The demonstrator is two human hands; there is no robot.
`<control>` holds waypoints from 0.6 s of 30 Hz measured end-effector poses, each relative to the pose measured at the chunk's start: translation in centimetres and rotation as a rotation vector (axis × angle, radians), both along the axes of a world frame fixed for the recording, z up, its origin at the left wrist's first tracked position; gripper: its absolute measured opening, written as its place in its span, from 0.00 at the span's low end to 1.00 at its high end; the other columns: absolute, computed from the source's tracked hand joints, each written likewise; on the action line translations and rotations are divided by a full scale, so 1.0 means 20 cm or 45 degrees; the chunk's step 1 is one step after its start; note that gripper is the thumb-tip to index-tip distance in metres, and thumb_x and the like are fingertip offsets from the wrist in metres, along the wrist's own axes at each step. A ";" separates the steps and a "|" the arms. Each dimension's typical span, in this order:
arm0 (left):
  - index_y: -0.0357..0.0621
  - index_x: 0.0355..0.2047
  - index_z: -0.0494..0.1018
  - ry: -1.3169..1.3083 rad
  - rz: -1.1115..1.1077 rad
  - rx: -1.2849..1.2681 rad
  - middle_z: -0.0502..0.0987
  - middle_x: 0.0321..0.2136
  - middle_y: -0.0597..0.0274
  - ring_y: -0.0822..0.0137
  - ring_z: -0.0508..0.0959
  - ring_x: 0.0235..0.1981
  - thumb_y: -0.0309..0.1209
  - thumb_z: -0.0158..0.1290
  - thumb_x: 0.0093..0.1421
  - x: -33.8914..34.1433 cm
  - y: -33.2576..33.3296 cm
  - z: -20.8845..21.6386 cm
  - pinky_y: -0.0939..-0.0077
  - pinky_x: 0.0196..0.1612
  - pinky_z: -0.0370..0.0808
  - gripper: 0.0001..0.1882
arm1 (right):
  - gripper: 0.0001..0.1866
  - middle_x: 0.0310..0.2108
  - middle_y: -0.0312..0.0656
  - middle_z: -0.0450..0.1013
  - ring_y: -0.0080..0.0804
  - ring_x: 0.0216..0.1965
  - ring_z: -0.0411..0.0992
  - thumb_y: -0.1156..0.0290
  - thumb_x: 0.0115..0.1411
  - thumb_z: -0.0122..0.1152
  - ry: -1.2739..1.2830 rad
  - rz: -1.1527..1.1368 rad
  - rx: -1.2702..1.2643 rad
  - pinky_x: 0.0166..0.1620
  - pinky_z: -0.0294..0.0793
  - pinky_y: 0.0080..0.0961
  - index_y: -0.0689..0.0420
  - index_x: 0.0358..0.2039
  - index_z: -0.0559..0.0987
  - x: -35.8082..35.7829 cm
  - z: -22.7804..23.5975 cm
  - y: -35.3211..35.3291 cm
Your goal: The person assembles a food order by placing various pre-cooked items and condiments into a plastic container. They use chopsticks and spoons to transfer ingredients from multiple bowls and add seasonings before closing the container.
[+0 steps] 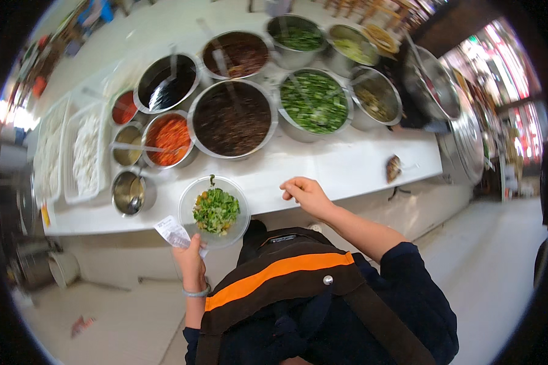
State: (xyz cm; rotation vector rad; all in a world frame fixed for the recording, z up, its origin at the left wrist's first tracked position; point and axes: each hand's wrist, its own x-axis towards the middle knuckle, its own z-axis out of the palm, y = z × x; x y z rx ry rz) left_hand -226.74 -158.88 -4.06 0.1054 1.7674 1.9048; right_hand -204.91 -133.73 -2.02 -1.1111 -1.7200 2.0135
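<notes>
My left hand (190, 261) holds a clear plastic bowl (242, 210) just off the table's front edge. Pinched in the same hand is a white paper slip (172, 231) with print on it. Chopped leafy greens (216, 210) lie in the bowl, with yellowish bits under them. A dark strip hangs over the bowl's far rim. My right hand (305, 194) hovers over the front of the table, to the right of the bowl, its fingers curled closed. What it holds, if anything, is hidden.
Steel basins of dark minced food (232, 118), chopped green onion (315, 102) and red chopped pepper (167, 140) cover the white table (323, 164). Small pots and white trays (86, 155) stand at left. A brown lump (394, 168) lies at right. Steel pans (432, 85) stand beyond.
</notes>
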 end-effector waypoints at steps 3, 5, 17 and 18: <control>0.37 0.37 0.68 0.004 -0.209 -0.054 0.72 0.24 0.63 0.70 0.73 0.21 0.17 0.54 0.53 0.23 0.21 0.14 0.74 0.25 0.72 0.11 | 0.14 0.30 0.39 0.75 0.23 0.32 0.72 0.67 0.63 0.51 -0.180 -0.197 -0.103 0.39 0.71 0.20 0.64 0.40 0.78 0.48 -0.04 0.01; 0.36 0.35 0.70 0.012 -0.332 -0.026 0.74 0.25 0.61 0.69 0.73 0.20 0.17 0.54 0.53 0.42 0.40 0.24 0.76 0.25 0.72 0.09 | 0.13 0.29 0.38 0.76 0.22 0.32 0.72 0.67 0.62 0.53 -0.119 -0.340 -0.088 0.38 0.71 0.20 0.63 0.38 0.78 0.77 -0.05 0.01; 0.36 0.37 0.70 -0.267 -1.065 -0.142 0.74 0.25 0.62 0.69 0.74 0.21 0.20 0.54 0.54 1.85 1.34 0.49 0.76 0.25 0.71 0.10 | 0.16 0.30 0.37 0.74 0.24 0.32 0.72 0.59 0.63 0.53 -0.169 -1.180 -0.210 0.36 0.68 0.20 0.61 0.36 0.76 2.27 0.00 -0.12; 0.36 0.37 0.70 -0.306 -1.100 -0.075 0.74 0.25 0.62 0.69 0.74 0.21 0.20 0.54 0.54 1.93 1.40 0.49 0.77 0.25 0.71 0.09 | 0.16 0.31 0.37 0.74 0.24 0.32 0.72 0.58 0.63 0.53 -0.168 -1.225 -0.248 0.36 0.68 0.20 0.61 0.37 0.76 2.33 0.00 -0.13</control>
